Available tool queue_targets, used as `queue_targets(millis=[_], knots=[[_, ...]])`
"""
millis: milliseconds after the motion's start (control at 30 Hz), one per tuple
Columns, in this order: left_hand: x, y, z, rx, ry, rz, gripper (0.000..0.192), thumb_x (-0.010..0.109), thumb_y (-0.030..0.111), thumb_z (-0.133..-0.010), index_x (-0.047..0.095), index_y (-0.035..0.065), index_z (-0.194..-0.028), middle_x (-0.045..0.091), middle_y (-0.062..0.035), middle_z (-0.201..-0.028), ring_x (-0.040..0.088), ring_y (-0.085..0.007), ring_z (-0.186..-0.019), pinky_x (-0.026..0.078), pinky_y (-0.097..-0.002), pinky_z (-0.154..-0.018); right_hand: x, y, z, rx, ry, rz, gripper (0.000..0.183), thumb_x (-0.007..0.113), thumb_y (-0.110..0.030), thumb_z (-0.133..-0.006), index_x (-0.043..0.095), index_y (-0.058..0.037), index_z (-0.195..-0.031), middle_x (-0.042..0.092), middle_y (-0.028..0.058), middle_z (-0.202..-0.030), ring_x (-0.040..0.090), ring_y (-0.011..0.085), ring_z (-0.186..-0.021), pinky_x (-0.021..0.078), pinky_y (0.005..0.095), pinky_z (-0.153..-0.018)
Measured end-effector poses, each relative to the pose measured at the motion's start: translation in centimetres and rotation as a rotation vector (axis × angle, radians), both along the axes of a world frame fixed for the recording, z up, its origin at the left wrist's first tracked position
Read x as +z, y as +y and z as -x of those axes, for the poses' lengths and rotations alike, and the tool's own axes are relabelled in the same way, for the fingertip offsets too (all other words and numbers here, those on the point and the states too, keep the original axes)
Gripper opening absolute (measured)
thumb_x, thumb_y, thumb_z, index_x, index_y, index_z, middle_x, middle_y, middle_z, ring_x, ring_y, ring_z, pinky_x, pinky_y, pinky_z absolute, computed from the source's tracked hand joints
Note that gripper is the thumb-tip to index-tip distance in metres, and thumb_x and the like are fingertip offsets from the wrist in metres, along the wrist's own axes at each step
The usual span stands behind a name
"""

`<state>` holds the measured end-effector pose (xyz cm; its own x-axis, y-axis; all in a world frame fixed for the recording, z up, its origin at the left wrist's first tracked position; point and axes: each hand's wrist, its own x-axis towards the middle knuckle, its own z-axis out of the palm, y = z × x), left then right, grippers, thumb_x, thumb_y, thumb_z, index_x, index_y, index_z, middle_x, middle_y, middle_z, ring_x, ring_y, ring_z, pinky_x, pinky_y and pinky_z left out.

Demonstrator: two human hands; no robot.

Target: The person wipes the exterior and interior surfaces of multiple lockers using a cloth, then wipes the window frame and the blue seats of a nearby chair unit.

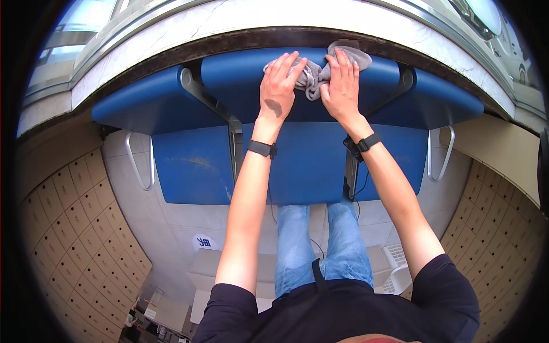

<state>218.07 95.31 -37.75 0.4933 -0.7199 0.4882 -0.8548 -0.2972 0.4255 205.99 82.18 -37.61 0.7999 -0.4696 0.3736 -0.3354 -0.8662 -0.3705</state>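
Note:
A crumpled grey cloth (312, 78) lies over the top of the middle backrest (233, 70) of a blue three-seat bench. My left hand (278, 88) presses on the cloth's left end, fingers pointing away from me. To its right, my right hand (343, 88) rests on the other end of the same cloth, which spreads out past its fingertips. Folds of the cloth bunch up between the two hands. Under my forearms is the blue middle seat (300, 167). The left seat (193, 167) has scuffed, worn patches on its surface.
Looped metal armrests (150, 163) (450, 154) bound the bench. A marble sill (274, 19) runs behind it, beside windows. Banks of tan lockers (81, 240) (484, 218) line both sides. Thin cables (271, 201) hang near the seat front. A white plastic basket (395, 257) stands behind me.

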Motion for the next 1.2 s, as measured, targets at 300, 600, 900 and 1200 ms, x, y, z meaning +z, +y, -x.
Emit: queue_targets(millis=[300, 600, 900, 1200], knots=[[-1.6, 11.1, -9.4, 0.230, 0.032, 0.021, 0.046, 0.061, 0.000, -0.084, 0.060, 0.0067, -0.130, 0.059, -0.0089, -0.136, 0.050, -0.0320, -0.132, 0.041, -0.0437, -0.110, -0.4, 13.0, -16.2, 0.191, -0.171, 0.041, 0.044, 0.061, -0.015, -0.077, 0.058, -0.0028, -0.119, 0.057, 0.0188, -0.129, 0.054, 0.0328, -0.121, 0.0323, 0.0531, -0.108], [-2.1, 9.6, -8.4, 0.353, -0.021, 0.112, 0.038, 0.068, 0.012, -0.085, 0.063, 0.0041, -0.122, 0.060, -0.0124, -0.134, 0.050, -0.0358, -0.130, 0.039, -0.0463, -0.110, -0.1, 13.0, -15.7, 0.212, -0.277, -0.055, 0.038, 0.061, -0.015, -0.080, 0.061, -0.0034, -0.116, 0.058, 0.0191, -0.129, 0.056, 0.0329, -0.119, 0.0345, 0.0500, -0.109], [-1.6, 1.6, -1.8, 0.378, -0.106, -0.022, 0.040, 0.067, 0.018, -0.088, 0.060, 0.0068, -0.126, 0.057, -0.0114, -0.137, 0.048, -0.0341, -0.132, 0.031, -0.0514, -0.113, 0.0, 4.4, -7.2, 0.255, -0.299, -0.142, 0.040, 0.062, -0.012, -0.079, 0.060, -0.0080, -0.119, 0.059, 0.0134, -0.130, 0.055, 0.0294, -0.125, 0.0377, 0.0486, -0.110], [-0.4, -15.8, 12.0, 0.022, -0.003, 0.036, 0.040, 0.058, -0.001, -0.081, 0.061, 0.0024, -0.121, 0.059, -0.0142, -0.132, 0.051, -0.0334, -0.126, 0.031, -0.0488, -0.114, -0.2, -9.6, 8.8, -0.056, -0.277, -0.077, 0.039, 0.060, 0.000, -0.082, 0.059, -0.0054, -0.120, 0.060, 0.0131, -0.130, 0.055, 0.0327, -0.125, 0.0434, 0.0441, -0.106]])
